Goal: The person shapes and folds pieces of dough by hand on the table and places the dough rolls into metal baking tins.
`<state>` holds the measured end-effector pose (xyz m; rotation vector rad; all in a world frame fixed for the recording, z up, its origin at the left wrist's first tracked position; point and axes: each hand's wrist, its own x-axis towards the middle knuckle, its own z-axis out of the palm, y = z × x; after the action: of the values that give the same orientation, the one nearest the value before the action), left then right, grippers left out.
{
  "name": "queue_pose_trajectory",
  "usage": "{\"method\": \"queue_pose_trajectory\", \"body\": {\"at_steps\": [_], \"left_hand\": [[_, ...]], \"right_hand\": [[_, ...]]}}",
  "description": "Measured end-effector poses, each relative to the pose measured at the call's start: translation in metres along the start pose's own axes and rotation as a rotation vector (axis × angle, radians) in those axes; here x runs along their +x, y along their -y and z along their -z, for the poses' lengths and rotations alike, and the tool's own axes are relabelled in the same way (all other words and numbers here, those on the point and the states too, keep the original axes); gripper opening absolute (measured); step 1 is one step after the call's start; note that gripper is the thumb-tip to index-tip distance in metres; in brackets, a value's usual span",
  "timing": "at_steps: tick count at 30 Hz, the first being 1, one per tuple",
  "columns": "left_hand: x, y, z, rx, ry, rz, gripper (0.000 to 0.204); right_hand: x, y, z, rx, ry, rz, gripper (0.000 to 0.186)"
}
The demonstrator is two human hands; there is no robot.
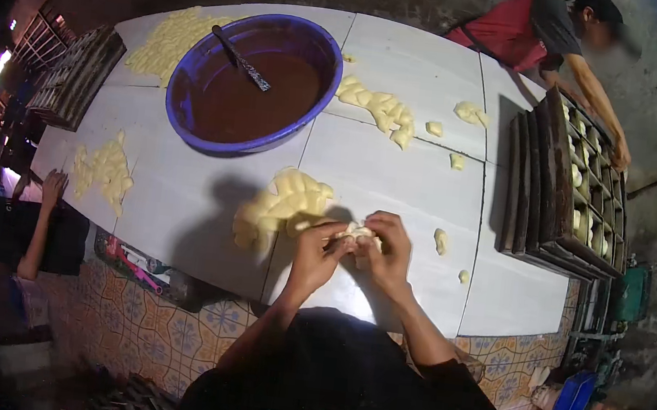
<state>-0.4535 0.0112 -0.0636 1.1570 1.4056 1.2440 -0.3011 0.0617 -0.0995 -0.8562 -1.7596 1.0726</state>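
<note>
Over the near middle of the white tiled table (396, 180), my left hand (314, 258) and my right hand (389, 254) meet around one small piece of pale yellow dough (356, 231). The fingers of both hands pinch its edges, and part of it is hidden behind them. Just beyond my left hand lies a heap of cut dough pieces (293, 194). To the right of my right hand are two loose pieces of dough, a longer one (441, 241) and a smaller one (464, 276).
A large blue-purple basin (326, 95) holds brown filling (262, 112) and a long-handled utensil (240, 57). More dough lies at left (105, 171) and along the back (380, 107). At right, a person in red (502, 30) reaches over stacked compartment trays (541, 189); another person's hand (53, 186) rests on the left edge.
</note>
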Motion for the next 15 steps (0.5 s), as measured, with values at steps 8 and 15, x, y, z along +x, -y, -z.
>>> {"method": "queue_pose_trajectory", "body": {"at_steps": [8,15], "left_hand": [[-0.018,0.031,-0.033,-0.375,-0.024,0.265,0.030],[-0.024,0.056,-0.058,-0.209,0.264,0.083,0.060]], "right_hand": [[-0.033,0.005,0.022,0.064,0.119,-0.217,0.025],[-0.059,-0.017,0.059,0.410,0.290,-0.794,0.057]]}}
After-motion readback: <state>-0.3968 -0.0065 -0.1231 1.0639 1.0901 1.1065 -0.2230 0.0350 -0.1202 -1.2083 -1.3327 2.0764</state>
